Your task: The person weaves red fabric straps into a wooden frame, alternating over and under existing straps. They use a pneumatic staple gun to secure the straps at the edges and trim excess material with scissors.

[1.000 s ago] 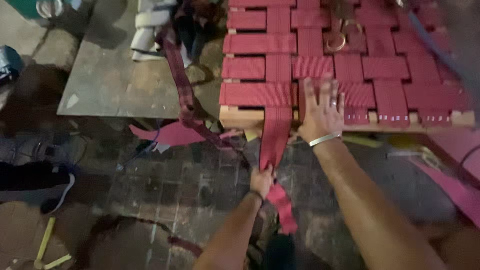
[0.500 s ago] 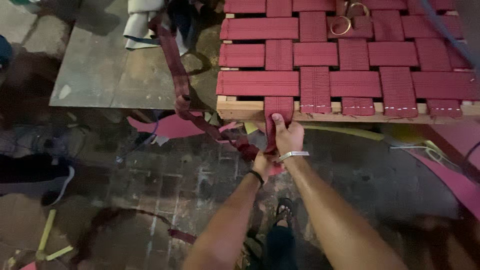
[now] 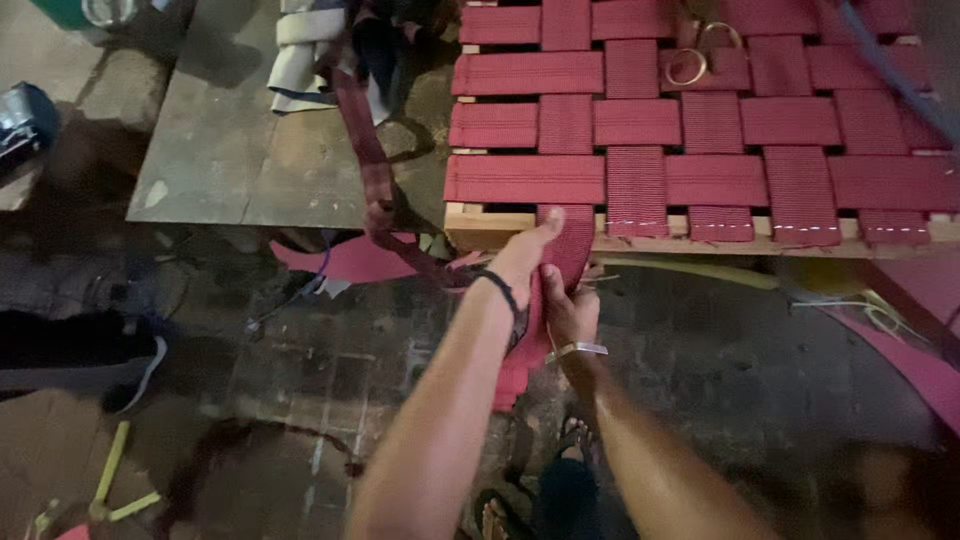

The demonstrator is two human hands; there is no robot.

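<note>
A wooden frame (image 3: pixel 478 227) carries dark red webbing (image 3: pixel 700 125) woven in a lattice. One loose red strap (image 3: pixel 570 245) hangs down over the frame's front rail. My left hand (image 3: pixel 522 258), with a black band at the wrist, grips that strap just below the rail. My right hand (image 3: pixel 570 312), with a silver bracelet, holds the same strap a little lower, the two hands touching. The strap's tail (image 3: pixel 512 380) drops between my forearms toward the floor.
A long spare red strap (image 3: pixel 365 150) trails from the upper left down to the frame. A grey slab (image 3: pixel 230 150) lies left of the frame, with folded cloth (image 3: pixel 295 60) above it. Pink scraps (image 3: pixel 345 262) lie on the dark floor. Metal rings (image 3: pixel 692 62) rest on the webbing.
My right hand left the top of the webbing, came down over the rail and took the hanging strap below my left hand. My left hand slid up the strap toward the rail.
</note>
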